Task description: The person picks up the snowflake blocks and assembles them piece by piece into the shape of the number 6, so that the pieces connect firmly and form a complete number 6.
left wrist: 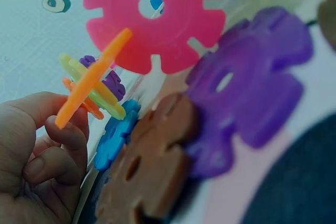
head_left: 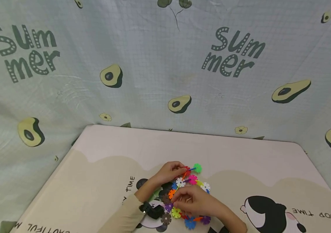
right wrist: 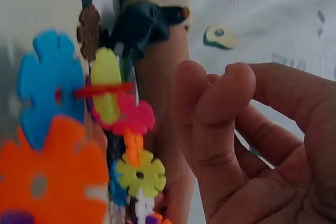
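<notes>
A chain of colourful notched plastic discs, snowflake building pieces, is joined into a ring on the table. My left hand (head_left: 169,171) is at its far side, pinching a red disc (head_left: 187,171) near a green disc (head_left: 197,168). My right hand (head_left: 196,199) hovers over the ring with fingers loosely bent; in the right wrist view nothing shows between its fingertips. Below it lie a yellow disc (head_left: 176,212) and a blue disc (head_left: 190,223). The left wrist view shows a pink disc (left wrist: 157,51), a purple disc (left wrist: 262,77) and a brown disc (left wrist: 152,166) up close.
The table (head_left: 95,181) has a printed cover with cartoon figures and lettering. A hanging cloth (head_left: 142,42) with avocado prints surrounds its back and sides. A black strap with a camera (head_left: 153,211) sits on my left wrist, above the near-left part of the ring.
</notes>
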A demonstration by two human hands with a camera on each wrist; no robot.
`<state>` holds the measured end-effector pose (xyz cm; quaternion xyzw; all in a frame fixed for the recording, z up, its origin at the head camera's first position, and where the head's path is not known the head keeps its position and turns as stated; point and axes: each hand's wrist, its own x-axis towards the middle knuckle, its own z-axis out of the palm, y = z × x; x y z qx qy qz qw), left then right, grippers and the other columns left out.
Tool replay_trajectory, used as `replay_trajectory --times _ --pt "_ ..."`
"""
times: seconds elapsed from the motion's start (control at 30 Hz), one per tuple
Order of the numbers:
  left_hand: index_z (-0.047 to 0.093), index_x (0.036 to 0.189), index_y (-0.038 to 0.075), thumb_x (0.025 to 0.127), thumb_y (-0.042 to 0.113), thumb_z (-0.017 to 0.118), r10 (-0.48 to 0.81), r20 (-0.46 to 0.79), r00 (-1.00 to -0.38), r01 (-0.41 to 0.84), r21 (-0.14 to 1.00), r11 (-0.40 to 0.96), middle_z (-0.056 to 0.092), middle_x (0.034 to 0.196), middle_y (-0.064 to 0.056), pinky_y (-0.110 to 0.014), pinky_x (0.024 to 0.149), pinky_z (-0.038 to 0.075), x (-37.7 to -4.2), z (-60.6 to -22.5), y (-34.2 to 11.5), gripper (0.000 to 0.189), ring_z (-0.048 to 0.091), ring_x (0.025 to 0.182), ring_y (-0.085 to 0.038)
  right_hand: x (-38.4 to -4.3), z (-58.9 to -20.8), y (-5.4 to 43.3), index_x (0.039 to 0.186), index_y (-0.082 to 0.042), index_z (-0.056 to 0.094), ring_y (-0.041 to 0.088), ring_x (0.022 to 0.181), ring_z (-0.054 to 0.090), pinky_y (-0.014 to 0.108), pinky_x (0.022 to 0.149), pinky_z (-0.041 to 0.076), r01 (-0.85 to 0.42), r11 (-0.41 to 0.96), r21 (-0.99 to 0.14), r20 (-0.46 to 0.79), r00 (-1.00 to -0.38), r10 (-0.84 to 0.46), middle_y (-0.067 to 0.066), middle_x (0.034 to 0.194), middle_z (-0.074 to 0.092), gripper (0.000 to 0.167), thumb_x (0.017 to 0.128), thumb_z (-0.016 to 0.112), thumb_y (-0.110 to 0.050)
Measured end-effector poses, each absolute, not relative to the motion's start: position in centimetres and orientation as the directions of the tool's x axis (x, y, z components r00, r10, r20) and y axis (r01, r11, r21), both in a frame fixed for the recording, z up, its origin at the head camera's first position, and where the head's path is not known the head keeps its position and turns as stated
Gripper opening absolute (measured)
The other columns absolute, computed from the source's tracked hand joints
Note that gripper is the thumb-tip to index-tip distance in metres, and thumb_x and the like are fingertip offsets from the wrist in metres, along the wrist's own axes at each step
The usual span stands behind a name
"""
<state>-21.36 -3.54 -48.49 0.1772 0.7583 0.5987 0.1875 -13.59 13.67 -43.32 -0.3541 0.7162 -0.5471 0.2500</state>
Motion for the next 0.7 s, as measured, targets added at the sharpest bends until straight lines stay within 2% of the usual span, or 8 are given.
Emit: replay_trajectory --times 0.07,0.23,0.33,0.43,0.57,0.7 --pt "0.066 0.106 -0.004 0.098 0.019 0.058 0.494 -0.074 -0.866 0.041 0.975 0.219 0.058 0.073 0.003 -0.019 0.052 0.04 -21.4 -48.5 -3.5 0.025 0.046 0.056 -0.008 -13.1 -43.4 13.2 0.102 0.006 0.067 0.0 0.058 0.058 0.022 0.058 0.053 -0.223 0.157 -0.962 0.014 -0.616 -0.788 0.02 0.079 0.067 0.02 0.096 0.061 -0.013" --pt "0.066 0.106 -0.003 0.098 0.019 0.059 0.493 -0.09 -0.866 0.033 0.971 0.235 0.055 0.071 0.003 -0.019 0.054 0.04 -21.6 -48.7 -3.5 0.025 0.046 0.056 -0.008 -12.2 -43.8 12.3 0.104 0.004 0.067 0.001 0.057 0.06 0.021 0.06 0.053 -0.154 0.172 -0.973 -0.057 -0.562 -0.825 0.018 0.075 0.067 0.019 0.095 0.062 -0.012" --pt "0.066 0.107 -0.004 0.099 0.018 0.058 0.497 -0.089 -0.863 0.038 0.97 0.239 0.053 0.069 0.003 -0.019 0.054 0.04 -21.7 -48.8 -3.5 0.025 0.045 0.056 -0.008 -11.7 -44.2 11.8 0.107 0.0 0.067 -0.003 0.068 0.061 0.019 0.066 0.053 -0.174 0.212 -0.962 -0.094 -0.518 -0.85 0.003 0.09 0.069 0.018 0.095 0.063 -0.012" --pt "0.065 0.108 -0.005 0.099 0.017 0.057 0.504 -0.085 -0.86 0.04 0.972 0.232 0.053 0.069 0.003 -0.019 0.054 0.039 -21.7 -48.9 -3.5 0.025 0.045 0.056 -0.009 -11.3 -44.4 11.4 0.111 -0.003 0.068 -0.006 0.076 0.058 0.018 0.071 0.052 -0.2 0.268 -0.942 -0.14 -0.491 -0.86 -0.007 0.104 0.063 0.019 0.095 0.062 -0.012" --pt "0.064 0.108 -0.005 0.099 0.018 0.057 0.513 -0.089 -0.854 0.034 0.974 0.225 0.052 0.07 0.003 -0.018 0.055 0.039 -21.7 -48.9 -3.5 0.026 0.045 0.057 -0.009 -10.9 -44.4 10.9 0.117 -0.005 0.066 -0.007 0.077 0.052 0.016 0.071 0.049 -0.309 0.357 -0.882 -0.186 -0.467 -0.864 -0.008 0.112 0.062 0.024 0.096 0.062 -0.013" --pt "0.064 0.108 -0.004 0.099 0.019 0.058 0.523 -0.097 -0.847 0.023 0.976 0.217 0.053 0.069 0.003 -0.019 0.054 0.039 -21.6 -48.8 -3.6 0.026 0.044 0.056 -0.008 -10.5 -44.4 10.2 0.121 -0.006 0.065 -0.005 0.088 0.051 0.016 0.081 0.048 -0.496 0.417 -0.762 -0.201 -0.43 -0.88 -0.005 0.112 0.062 0.026 0.095 0.063 -0.01"
